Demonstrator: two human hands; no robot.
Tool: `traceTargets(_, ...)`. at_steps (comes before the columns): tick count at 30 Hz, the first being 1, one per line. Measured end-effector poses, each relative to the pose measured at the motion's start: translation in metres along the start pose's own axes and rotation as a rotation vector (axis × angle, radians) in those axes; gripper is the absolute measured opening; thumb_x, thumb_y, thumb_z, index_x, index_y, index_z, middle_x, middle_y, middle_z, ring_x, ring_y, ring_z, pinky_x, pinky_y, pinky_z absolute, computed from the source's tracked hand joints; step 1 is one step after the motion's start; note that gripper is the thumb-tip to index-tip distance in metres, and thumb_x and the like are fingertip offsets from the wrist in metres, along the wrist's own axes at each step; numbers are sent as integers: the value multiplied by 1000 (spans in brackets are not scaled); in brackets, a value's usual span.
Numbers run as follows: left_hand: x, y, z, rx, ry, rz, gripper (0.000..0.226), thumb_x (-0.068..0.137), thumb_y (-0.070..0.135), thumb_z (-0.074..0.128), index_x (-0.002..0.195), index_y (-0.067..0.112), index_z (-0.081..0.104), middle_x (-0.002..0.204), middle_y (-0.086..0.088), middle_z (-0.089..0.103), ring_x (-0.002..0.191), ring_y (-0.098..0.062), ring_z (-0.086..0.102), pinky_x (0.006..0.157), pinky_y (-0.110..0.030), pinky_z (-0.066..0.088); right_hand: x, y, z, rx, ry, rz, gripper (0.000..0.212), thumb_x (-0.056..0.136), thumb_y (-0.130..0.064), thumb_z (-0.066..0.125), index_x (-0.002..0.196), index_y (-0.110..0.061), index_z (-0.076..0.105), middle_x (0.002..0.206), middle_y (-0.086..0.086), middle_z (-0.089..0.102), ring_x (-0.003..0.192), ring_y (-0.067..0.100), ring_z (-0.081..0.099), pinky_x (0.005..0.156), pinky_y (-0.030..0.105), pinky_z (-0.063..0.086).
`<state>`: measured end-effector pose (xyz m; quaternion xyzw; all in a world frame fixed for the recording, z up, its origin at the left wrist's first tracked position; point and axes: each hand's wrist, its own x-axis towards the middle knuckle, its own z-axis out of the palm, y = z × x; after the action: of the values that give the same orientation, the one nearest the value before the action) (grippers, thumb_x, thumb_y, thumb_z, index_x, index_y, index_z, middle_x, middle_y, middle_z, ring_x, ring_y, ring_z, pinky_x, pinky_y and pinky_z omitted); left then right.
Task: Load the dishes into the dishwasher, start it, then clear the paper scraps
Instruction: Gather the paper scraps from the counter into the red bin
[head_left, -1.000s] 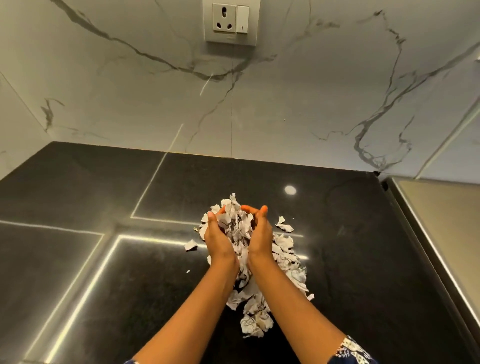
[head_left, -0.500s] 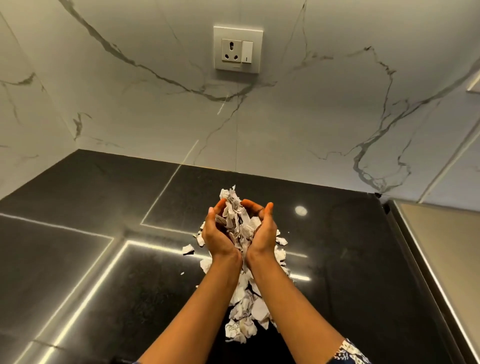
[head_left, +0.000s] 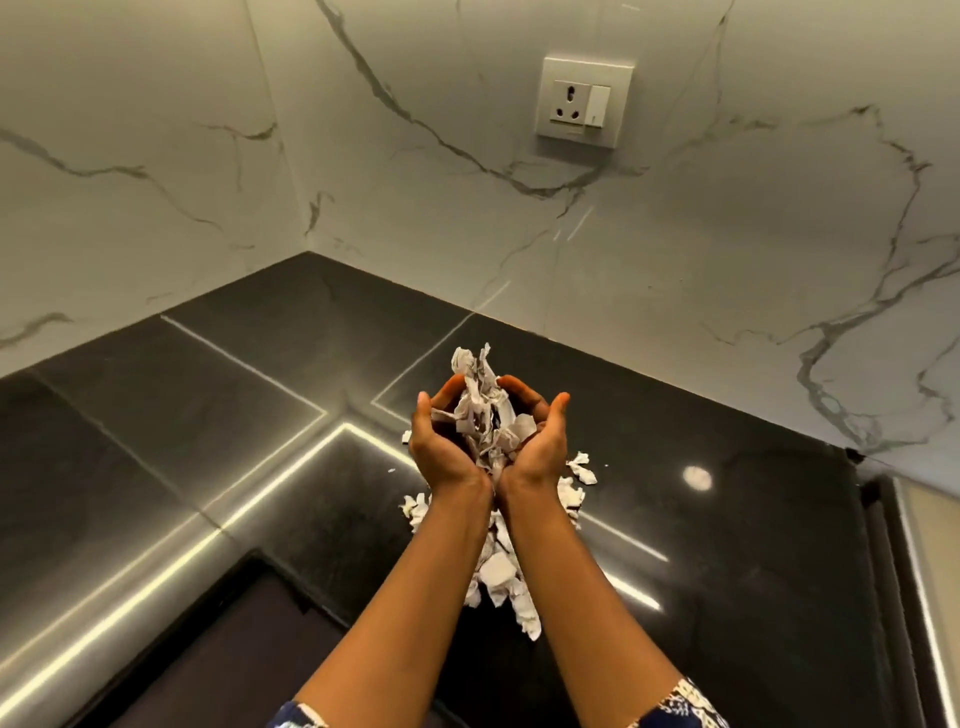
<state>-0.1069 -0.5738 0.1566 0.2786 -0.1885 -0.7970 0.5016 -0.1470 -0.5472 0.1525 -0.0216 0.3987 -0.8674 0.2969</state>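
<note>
My left hand (head_left: 441, 447) and my right hand (head_left: 537, 441) are cupped together, palms up, raised above the black countertop (head_left: 727, 519). Between them they hold a heap of crumpled white paper scraps (head_left: 480, 410), which stick up past my fingertips. More torn scraps (head_left: 501, 577) lie on the counter below my wrists, partly hidden by my forearms. A few loose scraps (head_left: 582, 467) sit just to the right of my right hand, and a small clump of scraps (head_left: 415, 506) lies to the left of my left wrist.
White marble walls meet in a corner behind the counter, with a wall socket (head_left: 584, 101) high on the back wall. A steel-edged surface (head_left: 914, 545) borders the counter on the right. A dark recess (head_left: 234, 649) opens at the counter's near left edge.
My cupped hands have lifted the scraps up off the pile on the counter. My view has swung left, so the socket now sits further right.
</note>
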Motion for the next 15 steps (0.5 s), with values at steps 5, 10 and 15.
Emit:
traceTargets(5, -39, 60, -23, -91, -7, 133, 46, 97, 39, 35, 99, 8, 68, 96, -15, 72, 87, -29, 69, 77, -37, 56, -61, 13, 32, 34, -149, 119, 57, 99, -46, 28, 95, -7, 69, 103, 16, 69, 101, 34, 63, 98, 50, 46)
traceTargets(10, -89, 123, -91, -202, 121, 258, 43, 96, 35, 36, 91, 6, 67, 85, -12, 71, 81, -27, 67, 73, -34, 55, -146, 64, 46, 52, -303, 288, 57, 98, -45, 27, 94, -3, 67, 94, 16, 70, 91, 30, 65, 90, 44, 50)
traceTargets(15, -149, 156, -198, -325, 310, 294, 47, 96, 33, 36, 77, 5, 69, 76, -14, 71, 69, -26, 69, 64, -30, 56, -243, 144, 23, 9, -301, 510, 57, 98, -44, 30, 88, -2, 67, 89, 18, 69, 84, 31, 65, 84, 41, 51)
